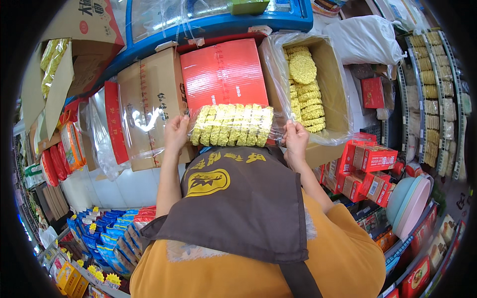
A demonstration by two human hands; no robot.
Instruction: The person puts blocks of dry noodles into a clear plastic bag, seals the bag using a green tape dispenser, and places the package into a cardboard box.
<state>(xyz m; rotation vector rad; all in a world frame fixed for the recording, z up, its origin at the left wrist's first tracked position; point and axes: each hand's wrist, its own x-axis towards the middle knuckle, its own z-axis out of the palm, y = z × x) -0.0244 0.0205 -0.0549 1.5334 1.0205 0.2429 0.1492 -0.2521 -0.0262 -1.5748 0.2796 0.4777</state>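
My left hand (178, 130) pinches the left end of a clear plastic bag of dried noodle cakes (231, 125), and my right hand (295, 136) grips its right end. The yellow cakes stand on edge in rows inside the film, held level in front of my apron (242, 193). Beyond the bag lies a closed red carton (225, 72). To its right, an open carton lined with clear plastic (333, 74) holds loose round noodle cakes (302, 69), one lying flat over the stacked ones. My fingertips partly hide the gathered film at both ends.
A taped brown carton (143, 108) stands left of the red one. Behind them runs a blue-rimmed freezer (223, 23). At far left an open carton (61, 80) holds more bagged noodles. Red noodle boxes (367, 158) and stacked plastic basins (404, 205) are on the right.
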